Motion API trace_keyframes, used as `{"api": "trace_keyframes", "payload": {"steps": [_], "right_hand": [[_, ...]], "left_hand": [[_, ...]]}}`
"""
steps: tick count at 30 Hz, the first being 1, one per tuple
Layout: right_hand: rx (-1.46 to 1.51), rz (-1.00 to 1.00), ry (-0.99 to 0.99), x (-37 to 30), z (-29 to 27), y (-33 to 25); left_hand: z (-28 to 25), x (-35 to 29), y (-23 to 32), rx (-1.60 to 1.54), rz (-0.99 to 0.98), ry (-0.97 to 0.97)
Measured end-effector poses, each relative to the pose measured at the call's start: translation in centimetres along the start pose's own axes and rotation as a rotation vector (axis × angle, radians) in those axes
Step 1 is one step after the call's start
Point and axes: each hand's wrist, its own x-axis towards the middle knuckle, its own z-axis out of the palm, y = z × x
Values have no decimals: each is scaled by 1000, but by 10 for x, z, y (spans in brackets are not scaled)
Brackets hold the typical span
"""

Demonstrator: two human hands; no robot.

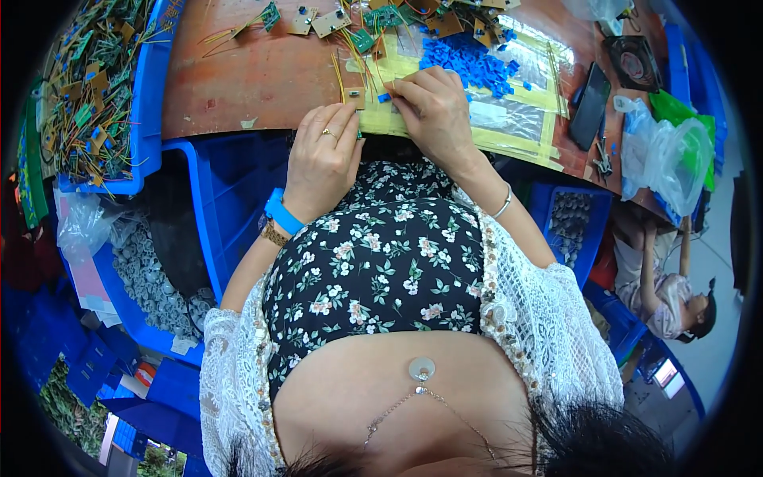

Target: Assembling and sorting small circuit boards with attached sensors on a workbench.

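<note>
My left hand (322, 159), with a ring, is closed at the table's near edge on a small circuit board (354, 96), whose tan part shows beyond the fingertips. Thin yellow and red wires (339, 75) run up from beside it. To its right, my right hand (439, 115) is closed, thumb and fingers pinched together. A small blue plastic piece (385, 98) shows at these fingertips, apart from the board. Behind the right hand lies a heap of similar blue pieces (473, 67) on yellow-taped sheeting. More wired boards (330, 24) lie along the far side.
A blue bin of wired boards (151, 103) stands at the left, above a bin of grey parts (147, 270). A phone (590, 106), a black fan (632, 62), keys (603, 159) and plastic bags (668, 155) lie at the right. Another person (671, 298) is beyond.
</note>
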Motion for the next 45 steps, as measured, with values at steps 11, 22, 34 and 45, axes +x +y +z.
{"api": "trace_keyframes", "payload": {"steps": [11, 22, 34, 45], "right_hand": [[-42, -32, -9, 11, 6, -18], [250, 180, -116, 28, 24, -19], [212, 107, -201, 34, 19, -22], [292, 119, -169, 33, 11, -14]], "left_hand": [[-2, 0, 2, 33, 20, -31], [1, -3, 0, 84, 6, -60], [4, -6, 1, 100, -23, -40], [-24, 1, -9, 47, 66, 17]]}}
